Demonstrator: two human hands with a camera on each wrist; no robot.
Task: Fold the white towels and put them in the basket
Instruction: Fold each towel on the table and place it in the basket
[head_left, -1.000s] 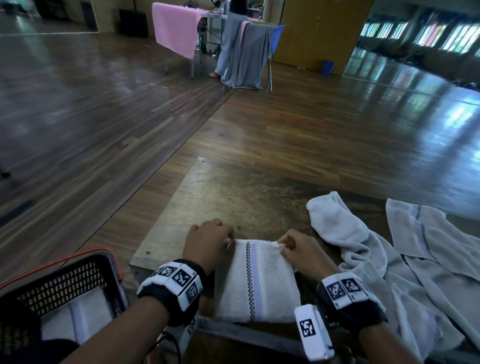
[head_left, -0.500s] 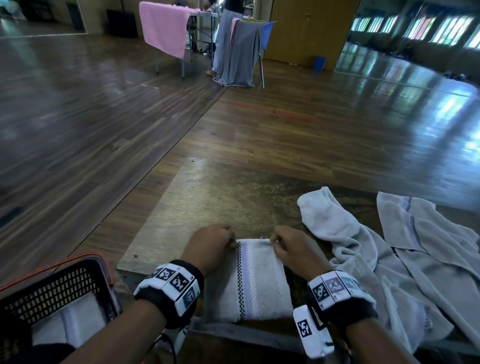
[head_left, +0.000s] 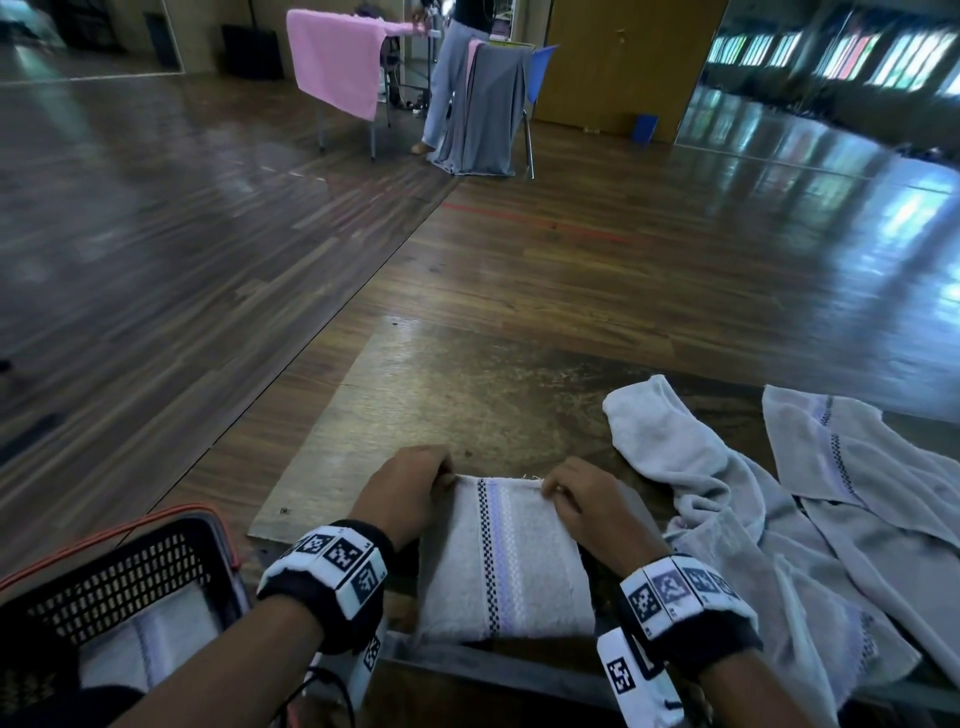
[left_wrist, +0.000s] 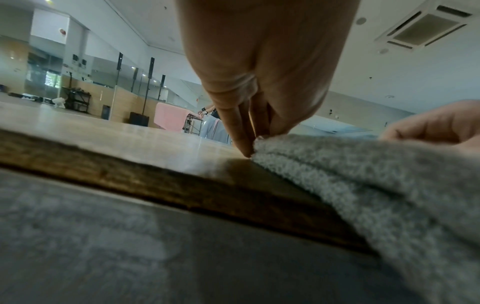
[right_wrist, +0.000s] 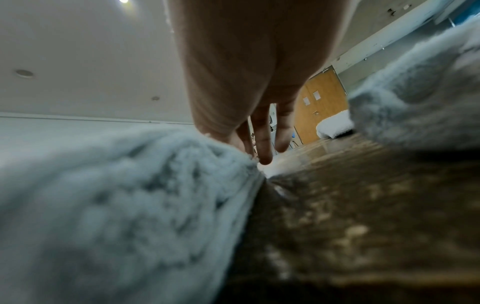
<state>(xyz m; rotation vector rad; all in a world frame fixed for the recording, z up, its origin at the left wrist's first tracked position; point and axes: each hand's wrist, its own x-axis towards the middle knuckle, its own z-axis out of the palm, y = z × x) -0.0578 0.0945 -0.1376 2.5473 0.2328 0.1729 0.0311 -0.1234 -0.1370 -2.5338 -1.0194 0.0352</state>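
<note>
A folded white towel (head_left: 498, 561) with a checked and lilac stripe lies on the wooden board (head_left: 467, 395) in front of me. My left hand (head_left: 410, 483) pinches its far left corner, fingertips (left_wrist: 246, 148) down at the towel's edge (left_wrist: 337, 164). At the far right corner my right hand (head_left: 576, 493) pinches the towel (right_wrist: 130, 195), thumb on the cloth. Two unfolded white towels (head_left: 701, 467) (head_left: 857, 467) lie crumpled to the right. A black mesh basket (head_left: 130, 571) with an orange handle stands at lower left, with a folded towel (head_left: 140, 649) in it.
The board lies on a dark wooden floor (head_left: 156, 260). Far back stand a table draped in pink cloth (head_left: 332, 67), a chair hung with grey cloth (head_left: 488, 104), and a person beside them. A wooden door (head_left: 623, 52) and a small blue bin (head_left: 644, 127) are at the back.
Both hands keep pinching the towel's far corners; they shifted slightly closer together as the fold was squared. My head view moved a little.
</note>
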